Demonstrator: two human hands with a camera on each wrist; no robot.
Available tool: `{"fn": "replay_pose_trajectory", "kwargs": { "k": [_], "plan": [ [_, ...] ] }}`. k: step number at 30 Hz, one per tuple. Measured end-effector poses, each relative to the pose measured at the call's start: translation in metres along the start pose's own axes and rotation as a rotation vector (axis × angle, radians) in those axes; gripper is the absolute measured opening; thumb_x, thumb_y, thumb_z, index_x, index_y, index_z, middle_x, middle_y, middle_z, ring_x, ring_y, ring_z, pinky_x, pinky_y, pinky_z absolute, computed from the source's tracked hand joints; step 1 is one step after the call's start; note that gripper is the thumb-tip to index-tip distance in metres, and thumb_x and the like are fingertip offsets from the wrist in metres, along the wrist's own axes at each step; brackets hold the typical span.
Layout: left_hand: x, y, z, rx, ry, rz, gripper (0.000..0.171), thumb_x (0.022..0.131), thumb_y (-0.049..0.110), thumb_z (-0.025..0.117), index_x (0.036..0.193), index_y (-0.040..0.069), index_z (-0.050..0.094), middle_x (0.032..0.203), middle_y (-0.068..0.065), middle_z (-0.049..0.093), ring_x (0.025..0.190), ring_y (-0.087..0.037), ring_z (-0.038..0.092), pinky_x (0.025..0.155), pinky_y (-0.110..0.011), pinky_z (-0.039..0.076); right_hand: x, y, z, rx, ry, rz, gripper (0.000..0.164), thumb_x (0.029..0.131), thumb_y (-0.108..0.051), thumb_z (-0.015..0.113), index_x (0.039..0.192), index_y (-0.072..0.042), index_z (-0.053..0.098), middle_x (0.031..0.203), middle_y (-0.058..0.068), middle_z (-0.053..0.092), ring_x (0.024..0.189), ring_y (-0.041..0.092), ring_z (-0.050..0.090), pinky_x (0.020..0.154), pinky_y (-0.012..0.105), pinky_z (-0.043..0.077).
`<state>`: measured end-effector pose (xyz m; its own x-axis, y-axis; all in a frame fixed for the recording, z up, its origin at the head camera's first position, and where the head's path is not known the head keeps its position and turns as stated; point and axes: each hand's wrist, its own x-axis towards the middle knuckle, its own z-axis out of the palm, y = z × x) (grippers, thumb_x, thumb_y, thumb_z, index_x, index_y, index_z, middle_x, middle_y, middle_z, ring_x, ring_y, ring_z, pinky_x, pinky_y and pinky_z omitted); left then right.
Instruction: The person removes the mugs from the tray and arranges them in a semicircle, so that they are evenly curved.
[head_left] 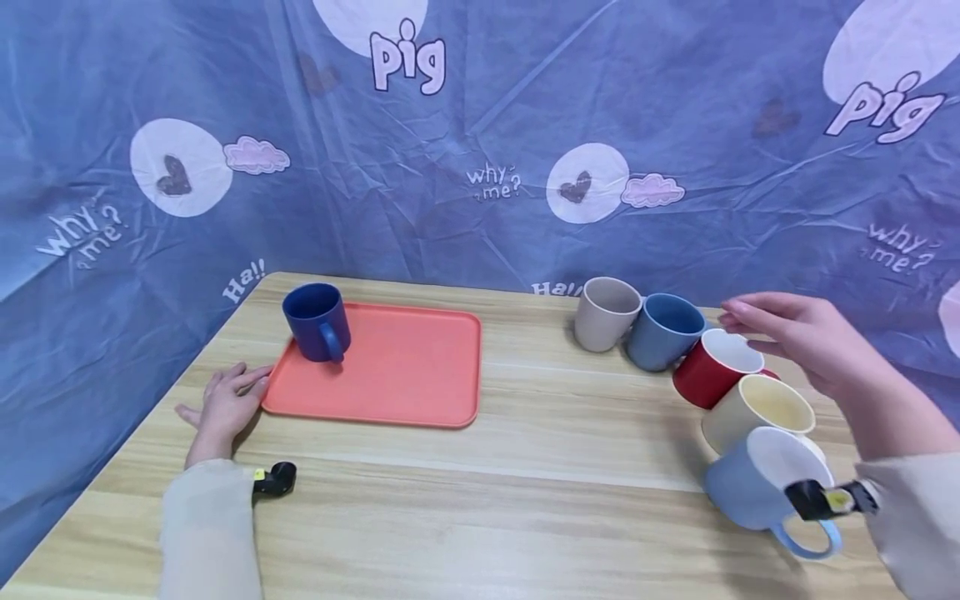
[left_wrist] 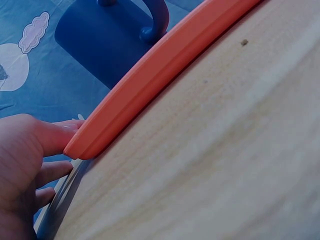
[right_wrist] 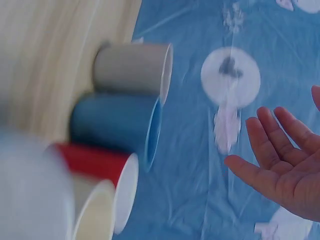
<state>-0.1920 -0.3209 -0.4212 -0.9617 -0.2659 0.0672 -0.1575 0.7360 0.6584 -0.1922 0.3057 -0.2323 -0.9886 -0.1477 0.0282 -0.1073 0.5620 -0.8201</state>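
Observation:
My left hand (head_left: 227,402) rests at the left edge of an orange-red tray (head_left: 405,367). Its fingers look relaxed, and in the left wrist view one fingertip touches the corner of the tray rim (left_wrist: 135,90). A navy mug (head_left: 315,325) stands upright on the tray's far left part, handle toward the near right. Over on the right, my right hand (head_left: 802,333) is raised above the mugs with nothing in it. Below and beside it are a red mug (head_left: 701,375) and a cream mug (head_left: 727,425). In the right wrist view its fingers (right_wrist: 270,142) are spread loosely.
A grey cup (head_left: 600,321), a slate-blue cup (head_left: 656,342) and a light blue mug (head_left: 738,487) continue the curved row with the red and cream mugs. A printed blue cloth (head_left: 450,208) hangs behind the wooden table (head_left: 525,500).

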Motion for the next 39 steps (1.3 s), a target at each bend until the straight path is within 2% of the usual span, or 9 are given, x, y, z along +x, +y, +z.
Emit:
{"fn": "replay_pose_trajectory", "kwargs": {
  "k": [3, 9, 12, 14, 20, 24, 27, 32, 39],
  "plan": [
    [0.0, 0.001, 0.001, -0.003, -0.004, 0.0, 0.046, 0.09, 0.039, 0.037, 0.12, 0.006, 0.05, 0.135, -0.023, 0.024, 0.125, -0.041, 0.0, 0.075, -0.061, -0.029, 0.018, -0.018, 0.02, 0.025, -0.018, -0.017, 0.012, 0.087, -0.026, 0.051, 0.097, -0.026, 0.058, 0.085, -0.011, 0.061, 0.081, 0.002, 0.057, 0.068, 0.016, 0.047],
    [0.0, 0.0, 0.001, -0.004, 0.001, 0.003, 0.045, 0.09, 0.038, 0.037, 0.12, 0.006, 0.05, 0.135, -0.024, 0.024, 0.125, -0.041, 0.0, 0.075, -0.06, -0.03, 0.046, -0.05, 0.066, 0.035, -0.098, -0.024, 0.045, 0.086, -0.032, 0.051, 0.115, 0.003, 0.048, 0.091, -0.005, 0.061, 0.087, 0.005, 0.056, 0.079, 0.025, 0.045],
    [0.0, -0.001, 0.001, -0.009, 0.005, 0.007, 0.045, 0.09, 0.037, 0.037, 0.12, 0.005, 0.05, 0.134, -0.024, 0.024, 0.125, -0.041, 0.0, 0.075, -0.06, -0.03, 0.056, -0.062, 0.09, 0.055, -0.138, -0.036, 0.048, 0.087, -0.03, 0.051, 0.116, 0.008, 0.046, 0.095, 0.003, 0.06, 0.089, 0.009, 0.055, 0.084, 0.033, 0.043],
    [0.0, -0.001, 0.001, -0.011, 0.009, 0.01, 0.045, 0.09, 0.037, 0.037, 0.119, 0.005, 0.05, 0.134, -0.024, 0.025, 0.125, -0.041, 0.001, 0.076, -0.06, -0.03, 0.063, -0.067, 0.106, 0.097, -0.165, -0.034, 0.046, 0.087, -0.028, 0.051, 0.115, 0.007, 0.047, 0.096, 0.006, 0.06, 0.09, 0.012, 0.055, 0.086, 0.036, 0.041],
    [0.001, -0.001, 0.001, -0.005, 0.01, 0.005, 0.045, 0.09, 0.037, 0.038, 0.119, 0.005, 0.051, 0.134, -0.024, 0.025, 0.125, -0.041, 0.001, 0.076, -0.06, -0.029, 0.082, -0.072, 0.154, 0.325, -0.243, 0.036, 0.039, 0.088, -0.019, 0.051, 0.115, 0.008, 0.046, 0.093, 0.009, 0.061, 0.091, 0.021, 0.056, 0.079, 0.035, 0.045],
    [0.001, -0.001, 0.0, -0.002, 0.013, 0.001, 0.045, 0.09, 0.037, 0.038, 0.119, 0.005, 0.051, 0.134, -0.024, 0.025, 0.125, -0.041, 0.002, 0.076, -0.06, -0.029, 0.094, -0.074, 0.19, 0.47, -0.283, 0.108, 0.036, 0.088, -0.016, 0.049, 0.117, 0.005, 0.046, 0.104, 0.017, 0.058, 0.099, 0.029, 0.052, 0.082, 0.039, 0.043],
    [0.001, 0.0, 0.0, -0.003, 0.015, 0.002, 0.044, 0.09, 0.037, 0.039, 0.119, 0.005, 0.051, 0.134, -0.023, 0.026, 0.125, -0.041, 0.002, 0.076, -0.06, -0.029, 0.104, -0.078, 0.219, 0.547, -0.321, 0.152, 0.036, 0.088, -0.015, 0.048, 0.119, 0.004, 0.045, 0.111, 0.02, 0.054, 0.103, 0.031, 0.05, 0.081, 0.037, 0.044],
    [0.001, 0.0, 0.001, -0.007, 0.01, -0.002, 0.044, 0.09, 0.037, 0.039, 0.119, 0.006, 0.051, 0.134, -0.023, 0.026, 0.125, -0.041, 0.002, 0.076, -0.06, -0.029, 0.115, -0.088, 0.264, 0.634, -0.37, 0.209, 0.036, 0.087, -0.016, 0.05, 0.119, 0.001, 0.047, 0.116, 0.02, 0.051, 0.104, 0.028, 0.05, 0.08, 0.036, 0.044],
    [0.001, 0.001, -0.001, 0.016, -0.003, -0.006, 0.045, 0.09, 0.039, 0.038, 0.12, 0.007, 0.05, 0.135, -0.023, 0.024, 0.125, -0.041, 0.001, 0.076, -0.063, -0.027, 0.124, -0.102, 0.308, 0.712, -0.37, 0.25, 0.033, 0.086, -0.019, 0.053, 0.113, -0.001, 0.054, 0.107, 0.015, 0.058, 0.1, 0.025, 0.053, 0.087, 0.042, 0.04]
  ]
}}
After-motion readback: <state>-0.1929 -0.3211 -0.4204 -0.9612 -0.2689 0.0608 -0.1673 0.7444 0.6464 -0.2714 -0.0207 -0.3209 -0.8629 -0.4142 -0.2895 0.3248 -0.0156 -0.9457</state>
